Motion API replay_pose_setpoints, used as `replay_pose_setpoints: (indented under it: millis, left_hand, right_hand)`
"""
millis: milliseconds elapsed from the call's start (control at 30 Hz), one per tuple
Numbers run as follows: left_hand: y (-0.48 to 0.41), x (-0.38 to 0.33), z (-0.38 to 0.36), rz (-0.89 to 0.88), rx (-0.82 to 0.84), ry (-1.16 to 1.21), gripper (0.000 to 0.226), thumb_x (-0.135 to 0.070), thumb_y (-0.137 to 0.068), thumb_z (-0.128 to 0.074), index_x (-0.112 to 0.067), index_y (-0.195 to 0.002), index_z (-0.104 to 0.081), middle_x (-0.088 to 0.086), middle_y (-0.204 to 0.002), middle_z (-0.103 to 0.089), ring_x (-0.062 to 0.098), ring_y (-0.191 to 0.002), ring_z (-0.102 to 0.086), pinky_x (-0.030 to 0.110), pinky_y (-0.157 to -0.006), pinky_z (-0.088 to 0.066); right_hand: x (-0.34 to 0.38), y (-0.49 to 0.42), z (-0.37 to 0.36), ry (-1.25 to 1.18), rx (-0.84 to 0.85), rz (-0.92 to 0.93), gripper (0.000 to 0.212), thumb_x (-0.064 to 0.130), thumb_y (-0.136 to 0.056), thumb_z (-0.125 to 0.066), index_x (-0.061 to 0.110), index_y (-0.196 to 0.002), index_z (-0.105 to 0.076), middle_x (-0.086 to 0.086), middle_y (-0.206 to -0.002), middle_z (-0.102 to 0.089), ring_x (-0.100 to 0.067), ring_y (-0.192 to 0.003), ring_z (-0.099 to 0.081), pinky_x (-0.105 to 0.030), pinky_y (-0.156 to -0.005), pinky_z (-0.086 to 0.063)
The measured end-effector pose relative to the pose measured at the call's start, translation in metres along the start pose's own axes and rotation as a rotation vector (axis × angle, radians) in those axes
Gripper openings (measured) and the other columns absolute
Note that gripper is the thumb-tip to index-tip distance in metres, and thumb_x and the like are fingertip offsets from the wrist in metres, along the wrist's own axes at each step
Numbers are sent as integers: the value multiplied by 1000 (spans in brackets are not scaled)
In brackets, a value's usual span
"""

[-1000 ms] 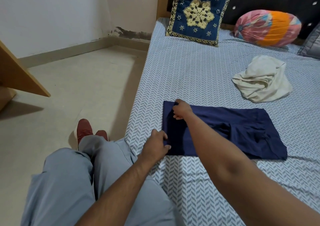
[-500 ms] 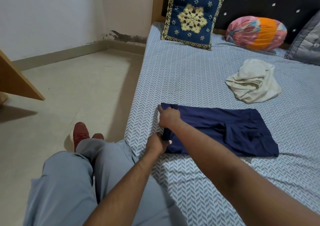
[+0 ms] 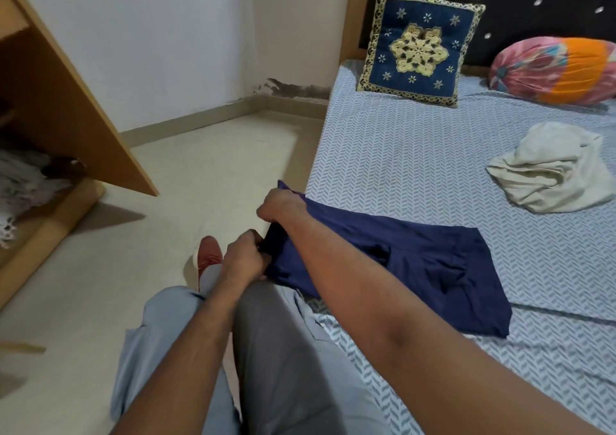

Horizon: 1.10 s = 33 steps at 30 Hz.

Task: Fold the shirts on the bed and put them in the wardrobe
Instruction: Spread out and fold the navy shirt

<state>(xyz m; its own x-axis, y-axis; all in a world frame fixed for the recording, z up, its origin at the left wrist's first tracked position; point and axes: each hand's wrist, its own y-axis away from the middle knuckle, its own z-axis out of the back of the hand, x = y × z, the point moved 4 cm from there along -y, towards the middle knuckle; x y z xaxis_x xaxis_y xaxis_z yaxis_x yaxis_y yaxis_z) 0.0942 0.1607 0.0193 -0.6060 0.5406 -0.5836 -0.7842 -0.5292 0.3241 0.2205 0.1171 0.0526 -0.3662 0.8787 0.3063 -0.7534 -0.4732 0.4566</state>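
Note:
A navy blue shirt point(image 3: 426, 268), partly folded, lies at the near left edge of the bed point(image 3: 400, 154). Its left end is lifted off the mattress and hangs past the bed's edge. My right hand point(image 3: 281, 206) grips the far corner of that end. My left hand point(image 3: 243, 259) grips the near corner, just above my knee. A crumpled cream shirt point(image 3: 550, 172) lies further back on the right of the bed. The wooden wardrobe point(image 3: 66, 107) stands open at the left, with clothes point(image 3: 23, 181) on its bottom shelf.
A blue and gold cushion point(image 3: 420, 47) and a pink and orange bolster point(image 3: 553, 71) lean against the dark headboard. Bare beige floor point(image 3: 200, 174) separates bed and wardrobe. My grey-trousered legs point(image 3: 266, 368) and a red shoe point(image 3: 208, 254) are in front.
Both hands have pulled the navy shirt's left end up and toward the bed's edge. The view has turned left, bringing the open wardrobe into sight.

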Motion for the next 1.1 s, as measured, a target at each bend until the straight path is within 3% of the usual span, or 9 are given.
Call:
replay_pose_setpoints:
  millis: [100,200,300,367,467,567,800,933,1100]
  left_hand:
    - [11,-8,-5,-59,88,88,26,-17,-68,-64,-22,-91,-53,8,-87,-67,30,-81,-65,43,-72,-56]
    - [23,-28,-25,-132,162,146,34,-19,-61,-63,-26,-93,-53,3,-84,-65,25,-76,-64,35,-66,-55]
    - [37,-60,-61,-245,425,240,55,-11,-63,-72,-26,-112,-54,3,-96,-60,15,-76,-59,31,-65,-52]
    - [40,-75,-83,-292,491,230,70,-17,-67,-81,-24,-129,-50,3,-110,-54,12,-93,-57,22,-74,-49]
    - [35,-88,-105,-324,369,117,75,-27,-75,-77,-22,-142,-43,7,-127,-41,15,-115,-51,19,-90,-42]
    - [34,-93,-129,-314,390,-28,94,-49,-68,-68,-27,-151,-30,6,-130,-29,21,-123,-46,25,-106,-36]
    - [45,-100,-183,-544,356,-431,95,-67,-71,-58,-42,-152,-15,8,-149,-17,31,-130,-31,42,-107,-37]
    - [53,-106,-197,-638,239,-430,85,-56,-79,-60,-39,-152,-20,12,-151,-20,32,-125,-37,43,-103,-42]
    - [59,-107,-207,-608,294,-284,75,-48,-83,-62,-36,-150,-31,10,-137,-30,28,-122,-39,40,-105,-41]
  right_hand:
    - [-24,1,0,-157,5,-28,31,14,-83,-53,2,-112,-58,-12,-101,-66,-27,-90,-64,-31,-74,-54]
    - [-74,8,-5,-394,-5,-6,59,9,-80,-61,3,-135,-40,-16,-113,-60,-27,-84,-64,-27,-55,-49]
    - [-143,28,-4,-594,-109,21,86,7,-81,-62,17,-155,-19,-7,-128,-50,-20,-86,-61,-22,-57,-44]
    - [-191,43,-6,-796,-154,-12,89,3,-81,-62,22,-156,-19,-8,-128,-53,-14,-78,-59,-22,-60,-46]
    - [-255,58,-7,-1066,-156,-78,84,-6,-81,-60,20,-154,-27,-10,-125,-57,-15,-85,-60,-29,-71,-48]
    - [-310,79,4,-1272,-140,-147,75,-12,-84,-55,25,-146,-38,-5,-92,-65,-7,-68,-61,-22,-59,-51]
    - [-400,106,16,-1397,-175,-289,68,-9,-81,-49,23,-141,-46,-7,-89,-56,-11,-65,-53,-20,-54,-47]
    - [-428,113,15,-1382,-183,-373,78,-2,-68,-55,22,-141,-47,-8,-109,-61,-22,-91,-52,-27,-72,-44]
    - [-450,119,11,-1332,-155,-453,78,5,-61,-54,26,-136,-49,-6,-99,-62,-17,-80,-54,-28,-67,-45]
